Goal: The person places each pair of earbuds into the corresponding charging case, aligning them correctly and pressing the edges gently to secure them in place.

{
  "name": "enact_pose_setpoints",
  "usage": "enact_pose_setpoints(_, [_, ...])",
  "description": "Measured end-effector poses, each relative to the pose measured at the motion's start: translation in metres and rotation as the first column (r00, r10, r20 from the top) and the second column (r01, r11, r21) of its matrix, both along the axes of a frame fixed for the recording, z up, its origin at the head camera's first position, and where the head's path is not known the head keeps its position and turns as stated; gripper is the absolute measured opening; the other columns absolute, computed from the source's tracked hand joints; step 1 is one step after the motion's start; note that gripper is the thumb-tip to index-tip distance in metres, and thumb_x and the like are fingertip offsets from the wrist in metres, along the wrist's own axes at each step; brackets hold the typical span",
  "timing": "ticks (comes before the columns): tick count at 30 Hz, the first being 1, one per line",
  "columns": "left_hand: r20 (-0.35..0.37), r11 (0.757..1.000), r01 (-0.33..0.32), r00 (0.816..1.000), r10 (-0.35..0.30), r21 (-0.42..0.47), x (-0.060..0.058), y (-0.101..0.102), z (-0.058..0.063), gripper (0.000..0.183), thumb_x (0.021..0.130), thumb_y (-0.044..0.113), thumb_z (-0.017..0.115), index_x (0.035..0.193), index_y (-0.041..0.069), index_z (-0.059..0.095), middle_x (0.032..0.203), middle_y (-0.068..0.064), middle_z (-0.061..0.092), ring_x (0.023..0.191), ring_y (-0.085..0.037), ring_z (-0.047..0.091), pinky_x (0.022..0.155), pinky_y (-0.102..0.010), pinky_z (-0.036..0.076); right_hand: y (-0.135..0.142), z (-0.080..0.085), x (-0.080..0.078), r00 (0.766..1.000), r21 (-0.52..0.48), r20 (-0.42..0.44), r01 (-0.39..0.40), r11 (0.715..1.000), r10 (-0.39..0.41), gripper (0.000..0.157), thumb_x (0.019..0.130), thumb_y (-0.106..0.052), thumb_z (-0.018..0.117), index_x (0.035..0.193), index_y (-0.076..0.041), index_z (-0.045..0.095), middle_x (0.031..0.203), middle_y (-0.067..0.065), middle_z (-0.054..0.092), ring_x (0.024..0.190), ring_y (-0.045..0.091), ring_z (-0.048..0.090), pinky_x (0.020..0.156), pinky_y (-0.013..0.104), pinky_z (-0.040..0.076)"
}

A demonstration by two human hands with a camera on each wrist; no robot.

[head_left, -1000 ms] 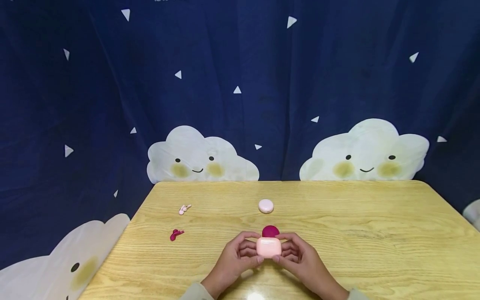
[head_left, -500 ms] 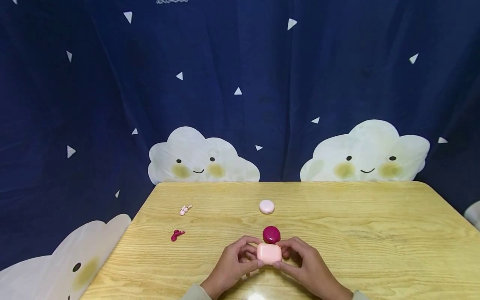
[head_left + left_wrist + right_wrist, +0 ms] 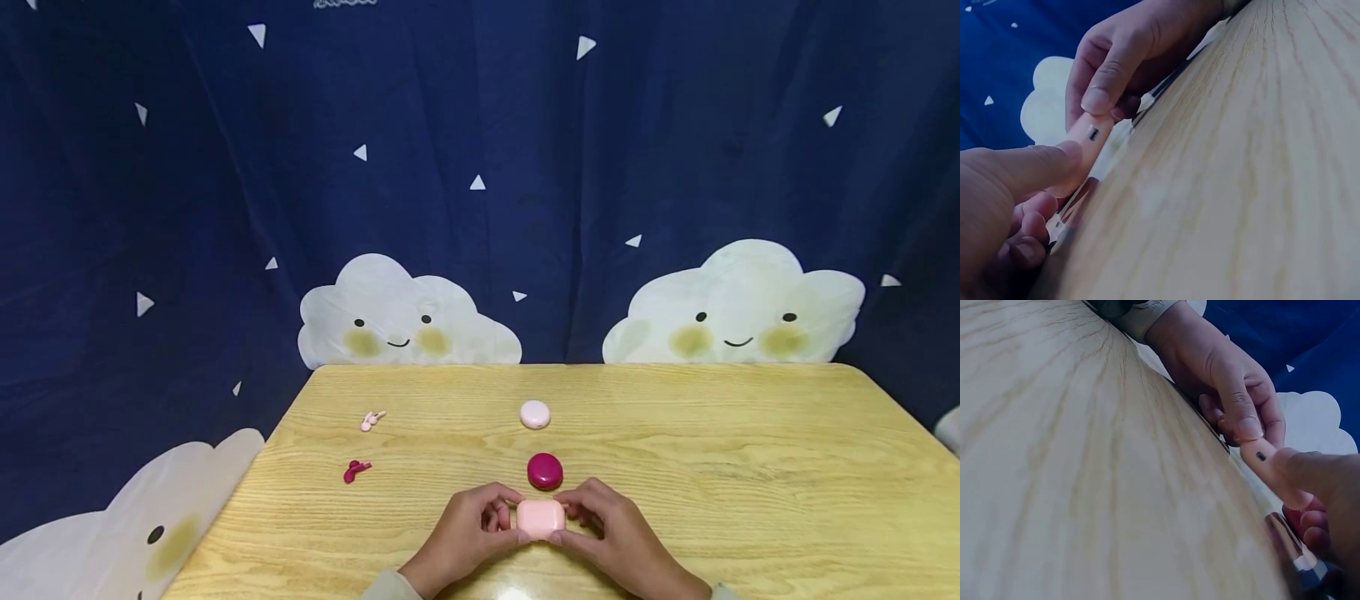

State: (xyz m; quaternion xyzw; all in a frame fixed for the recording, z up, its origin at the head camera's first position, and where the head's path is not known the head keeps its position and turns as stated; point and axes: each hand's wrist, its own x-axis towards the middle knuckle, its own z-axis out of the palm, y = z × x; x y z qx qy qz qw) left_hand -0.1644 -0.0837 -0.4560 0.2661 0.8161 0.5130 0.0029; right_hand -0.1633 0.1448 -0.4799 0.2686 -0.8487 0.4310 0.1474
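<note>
Low in the middle of the head view, a light pink earbud case (image 3: 540, 520) with a closed look is held between two hands. The left hand (image 3: 471, 532) pinches its left end between thumb and fingers. On its right end, the right hand (image 3: 619, 533) has the same kind of grip. Both wrist views show a small dark charging port on the pink case (image 3: 1088, 142), on the side toward the person. Just beyond it lies a round magenta case (image 3: 545, 472), touched by neither hand. A round pale pink case (image 3: 535, 414) sits farther back.
At the left of the wooden table (image 3: 712, 467) lie pale pink earbuds (image 3: 372, 420), with magenta earbuds (image 3: 356, 472) nearer the person. A dark blue curtain (image 3: 450, 125) printed with clouds and triangles hangs behind the table's far edge.
Both hands have brought the light pink case down and toward the person. The round magenta case, partly hidden behind it before, now shows whole.
</note>
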Motion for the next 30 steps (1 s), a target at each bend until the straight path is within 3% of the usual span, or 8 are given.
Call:
enact_pose_setpoints(4, [-0.042, 1.000, 0.005, 0.999, -0.005, -0.022, 0.002, 0.002, 0.004, 0.030, 0.071, 0.013, 0.075, 0.097, 0.002, 0.062, 0.068, -0.011, 0.055, 0.054, -0.001, 0.041, 0.046, -0.012, 0.035, 0.001, 0.000, 0.000, 1.000, 0.027, -0.013, 0.000, 1.000, 0.000, 0.031, 0.072, -0.038, 0.073, 0.097, -0.022, 0.064, 0.079, -0.013, 0.052, 0.067, 0.004, 0.050, 0.056, 0.018, 0.043])
enact_pose_setpoints(9, [-0.039, 0.998, -0.011, 0.999, 0.008, -0.058, -0.007, 0.000, -0.013, 0.032, 0.072, 0.023, 0.075, 0.099, 0.012, 0.062, 0.068, -0.003, 0.056, 0.054, 0.002, 0.042, 0.046, -0.013, 0.036, 0.001, 0.000, 0.000, 1.000, 0.026, -0.028, -0.003, 1.000, 0.003, 0.029, 0.072, -0.038, 0.072, 0.095, -0.023, 0.064, 0.078, -0.013, 0.052, 0.066, 0.003, 0.049, 0.056, 0.017, 0.042])
enact_pose_setpoints(13, [-0.015, 0.998, -0.004, 1.000, 0.003, -0.070, -0.011, -0.001, -0.019, 0.034, 0.072, 0.031, 0.075, 0.100, 0.017, 0.062, 0.069, 0.002, 0.056, 0.053, 0.002, 0.043, 0.045, -0.014, 0.037, 0.001, 0.000, 0.000, 0.999, 0.022, -0.038, -0.013, 1.000, 0.014, 0.027, 0.073, -0.037, 0.072, 0.095, -0.023, 0.064, 0.077, -0.012, 0.051, 0.064, 0.004, 0.048, 0.055, 0.017, 0.042])
enact_pose_setpoints(30, [-0.068, 0.994, 0.033, 0.997, -0.041, -0.107, -0.011, -0.002, -0.017, 0.034, 0.072, 0.029, 0.075, 0.099, 0.015, 0.060, 0.067, 0.004, 0.054, 0.052, 0.004, 0.042, 0.045, -0.014, 0.038, 0.001, -0.002, 0.000, 0.998, 0.034, -0.012, -0.053, 0.998, 0.054, 0.035, 0.073, -0.039, 0.072, 0.101, -0.020, 0.065, 0.079, -0.010, 0.051, 0.066, 0.004, 0.047, 0.055, 0.016, 0.041])
